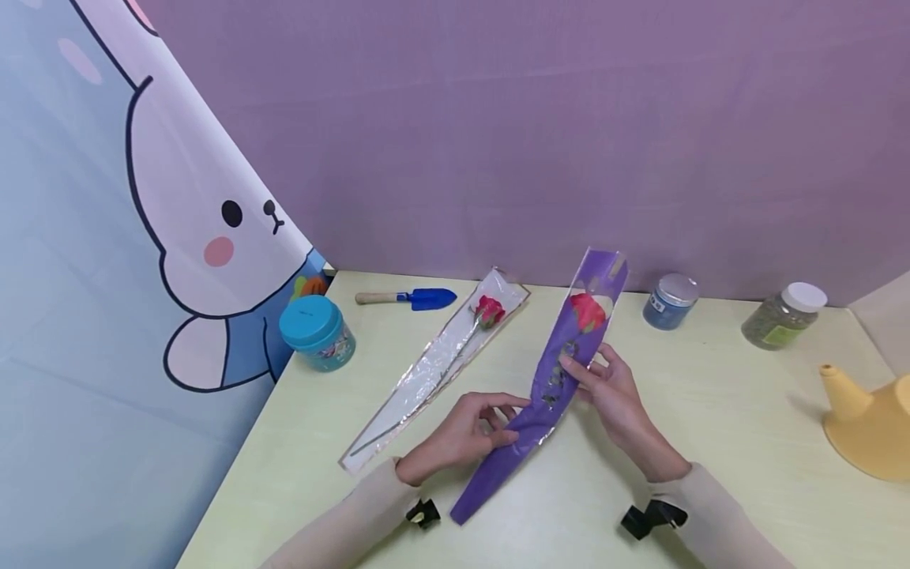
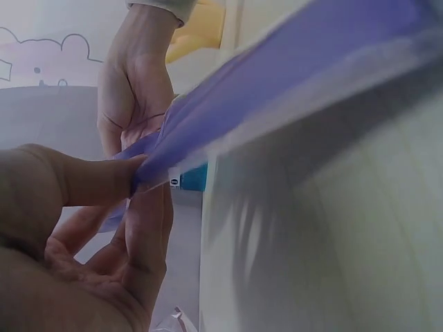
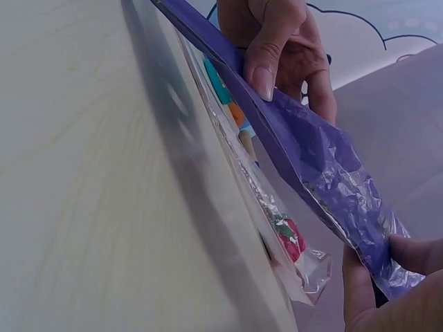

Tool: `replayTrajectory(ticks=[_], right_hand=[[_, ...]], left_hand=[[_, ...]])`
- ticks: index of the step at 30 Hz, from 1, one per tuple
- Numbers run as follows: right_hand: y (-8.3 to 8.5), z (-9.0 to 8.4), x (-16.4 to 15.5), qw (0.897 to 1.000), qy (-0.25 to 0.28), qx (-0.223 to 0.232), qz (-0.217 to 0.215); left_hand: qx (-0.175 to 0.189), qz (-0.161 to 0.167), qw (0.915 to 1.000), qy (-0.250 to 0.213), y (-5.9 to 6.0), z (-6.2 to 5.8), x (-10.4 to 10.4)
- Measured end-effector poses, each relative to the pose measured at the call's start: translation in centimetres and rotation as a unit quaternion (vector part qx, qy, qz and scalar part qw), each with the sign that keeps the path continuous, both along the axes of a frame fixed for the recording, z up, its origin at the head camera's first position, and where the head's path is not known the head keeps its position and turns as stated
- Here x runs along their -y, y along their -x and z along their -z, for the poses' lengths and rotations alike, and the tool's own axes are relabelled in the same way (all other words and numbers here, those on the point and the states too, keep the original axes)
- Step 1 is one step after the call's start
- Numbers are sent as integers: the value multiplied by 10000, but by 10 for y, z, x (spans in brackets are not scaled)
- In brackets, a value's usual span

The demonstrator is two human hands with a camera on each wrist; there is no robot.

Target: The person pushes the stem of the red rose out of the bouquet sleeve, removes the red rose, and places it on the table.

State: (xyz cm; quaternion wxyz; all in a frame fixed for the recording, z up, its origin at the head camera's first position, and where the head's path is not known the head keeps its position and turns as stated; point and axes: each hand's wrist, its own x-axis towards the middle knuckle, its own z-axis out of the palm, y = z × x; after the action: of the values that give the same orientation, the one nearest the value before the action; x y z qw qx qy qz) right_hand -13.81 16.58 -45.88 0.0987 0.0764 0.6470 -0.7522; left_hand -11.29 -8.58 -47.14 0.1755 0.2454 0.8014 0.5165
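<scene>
Purple sleeve [image 1: 547, 379] with rose: I am pinching it, left hand [image 1: 462, 435] low, right hand [image 1: 611, 387] midway, lifting; next calls for steady grip beside the clear sleeve [image 1: 434, 371].

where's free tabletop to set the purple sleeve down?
Bare table lies between the right hand and the yellow watering can, and along the near edge. Crowded: the centre, where the left hand holds the purple sleeve beside the clear sleeve.
</scene>
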Motion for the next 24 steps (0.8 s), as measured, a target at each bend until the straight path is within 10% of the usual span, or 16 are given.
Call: replayTrajectory(ticks=[24], right_hand=[[8, -15, 0, 9966, -184, -423, 675]], left_hand=[[395, -111, 9972, -619, -14, 10, -17]])
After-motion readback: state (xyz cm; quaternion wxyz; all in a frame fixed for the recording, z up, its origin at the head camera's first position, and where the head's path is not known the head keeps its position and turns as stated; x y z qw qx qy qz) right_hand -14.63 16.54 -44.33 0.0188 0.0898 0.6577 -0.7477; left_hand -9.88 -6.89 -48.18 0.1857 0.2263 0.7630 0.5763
